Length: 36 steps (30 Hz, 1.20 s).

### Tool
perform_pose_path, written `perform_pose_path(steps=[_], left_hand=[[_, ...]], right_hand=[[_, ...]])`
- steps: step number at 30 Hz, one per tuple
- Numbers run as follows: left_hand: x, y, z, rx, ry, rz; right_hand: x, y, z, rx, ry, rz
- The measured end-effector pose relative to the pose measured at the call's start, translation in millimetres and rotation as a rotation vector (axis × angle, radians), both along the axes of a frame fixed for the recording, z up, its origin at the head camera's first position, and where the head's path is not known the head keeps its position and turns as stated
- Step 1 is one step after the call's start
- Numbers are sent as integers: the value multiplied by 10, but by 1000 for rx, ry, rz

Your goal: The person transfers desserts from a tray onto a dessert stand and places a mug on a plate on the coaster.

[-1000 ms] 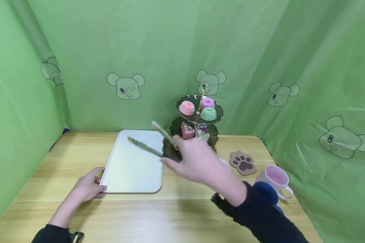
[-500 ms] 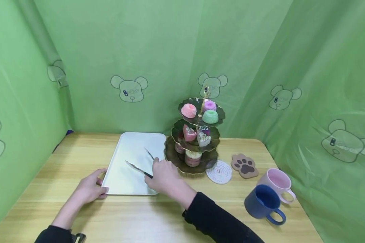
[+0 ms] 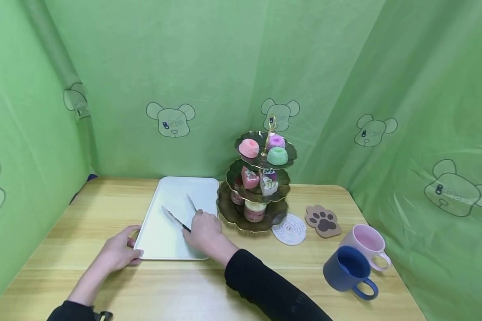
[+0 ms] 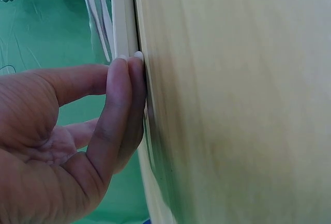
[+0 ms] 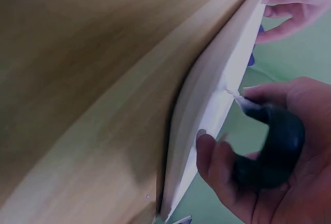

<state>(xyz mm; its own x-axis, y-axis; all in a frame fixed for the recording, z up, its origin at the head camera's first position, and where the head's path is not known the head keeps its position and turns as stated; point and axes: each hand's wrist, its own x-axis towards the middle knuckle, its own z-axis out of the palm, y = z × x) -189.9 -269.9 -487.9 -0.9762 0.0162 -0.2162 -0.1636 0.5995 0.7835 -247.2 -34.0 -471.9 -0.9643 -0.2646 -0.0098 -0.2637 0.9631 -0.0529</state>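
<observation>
In the head view, a white tray (image 3: 172, 240) lies on the wooden table. My left hand (image 3: 118, 249) holds its near left corner, thumb and fingertips at the rim. The left wrist view has those fingers (image 4: 121, 94) bent against the tray edge (image 4: 120, 17). My right hand (image 3: 205, 229) grips the dark handle of metal tongs (image 3: 172, 216) low over the tray. The arms of the tongs stand spread, with nothing between them. Whether their tips touch the tray I cannot tell. The right wrist view shows the dark tongs handle (image 5: 287, 141) curving through my palm.
Right of the tray stands a three-tier stand (image 3: 279, 214) bearing small cakes and dessert cups. Beyond it lie a white round coaster (image 3: 289, 229) and a brown paw-shaped coaster (image 3: 323, 221). A blue mug (image 3: 341, 272) and pink mug (image 3: 361, 240) stand farther right. Green curtains surround the table.
My right hand has brought the tongs from in front of the tiered stand down and left, over the tray. My left hand stays at the tray's corner.
</observation>
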Motion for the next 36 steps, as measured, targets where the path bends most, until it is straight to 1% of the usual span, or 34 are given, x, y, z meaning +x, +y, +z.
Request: perform_pose_path(steps=[7,13,15,20,24,27,30,31,32,33,34,36], left_hand=[[9,27,-1,-8,-2,-7],[-7,25,8,-29,-1,-22],[-11,25,4,-36,-1,-27],[-13,25,6,-47,7,-30],[-1,24,7,-51,-2,-32],[21,15,-7,-41,-22,-32],[41,-11,-23,-5,-35,-30],[42,-23,-20,5,-32,-34],[44,-35,-12,14,-27,-40],[50,-47,-3,20,-23,-46],[56,-59,9,24,-20,-50],[77,-83,57,0,-5,-61]], right_hand=[[-67,-38,-68,24,4,16],[-101,-98,-71,84,-11,-9],[-100,-116,-72,100,-21,-18],[-92,-137,-98,94,-33,-27],[-34,-79,-101,94,-9,-9],[67,62,-21,58,59,31],[168,313,146,-20,144,70],[192,423,216,-52,152,74],[208,547,281,-84,157,64],[221,681,348,-101,135,37],[224,824,401,-122,111,-1],[218,1127,484,-148,45,-87]])
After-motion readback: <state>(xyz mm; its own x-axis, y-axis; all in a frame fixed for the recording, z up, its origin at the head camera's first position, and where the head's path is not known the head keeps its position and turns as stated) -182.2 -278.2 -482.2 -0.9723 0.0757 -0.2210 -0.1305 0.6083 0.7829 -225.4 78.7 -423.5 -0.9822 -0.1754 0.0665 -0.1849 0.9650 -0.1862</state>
